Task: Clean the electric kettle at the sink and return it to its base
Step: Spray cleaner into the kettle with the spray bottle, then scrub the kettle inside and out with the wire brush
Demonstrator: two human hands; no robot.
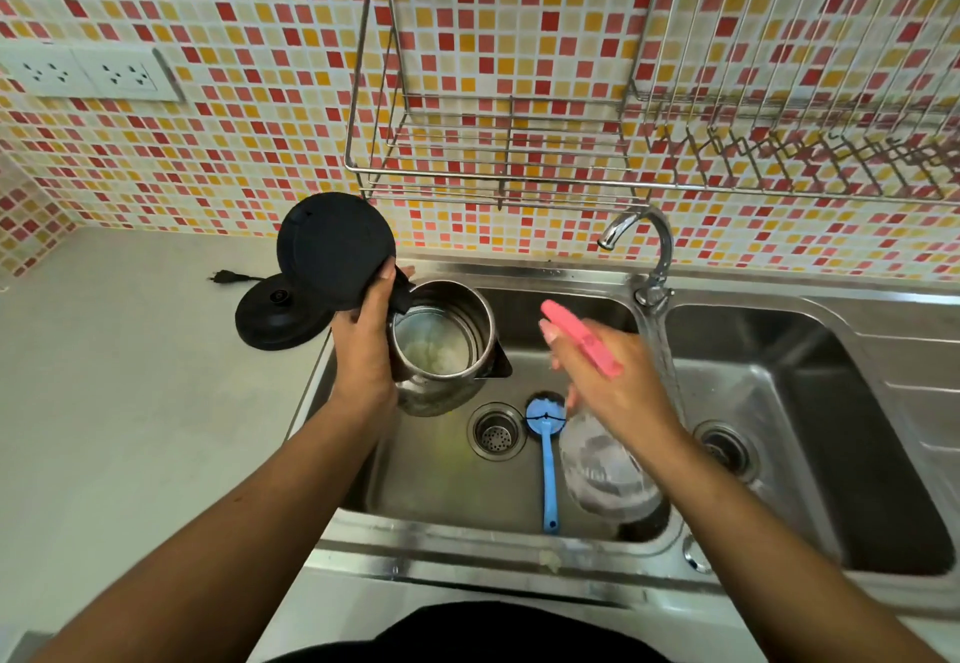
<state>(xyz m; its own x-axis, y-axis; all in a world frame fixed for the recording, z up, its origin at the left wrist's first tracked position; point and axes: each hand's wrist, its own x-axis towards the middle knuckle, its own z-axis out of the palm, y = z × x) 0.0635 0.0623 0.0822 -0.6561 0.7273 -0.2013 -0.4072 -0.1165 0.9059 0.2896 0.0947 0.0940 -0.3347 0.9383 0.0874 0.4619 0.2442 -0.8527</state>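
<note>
At far left, 2 white sockets (85, 74) sit on the tiled wall above a pale counter (130, 402). On the counter lies a black plug (224, 277), and near the sink edge sits the round black base (278, 311), with nothing on it. Just right of it, the left hand (363, 345) is wrapped around the handle of the steel kettle (441, 345), holding it over the left basin with its black lid (335, 249) swung open and whitish residue showing on the bottom inside. In that basin (431, 475), a drain (495, 433) sits beside a blue brush (546, 446) lying on the floor. The right hand (618, 387) grips the neck of a clear spray bottle (605, 470) with a pink head (582, 337), nozzle aimed toward the kettle. A tap (649, 257) behind runs water down past the hand. The right basin (810, 423) lies beyond, under a wire rack (649, 153) on the wall.
</note>
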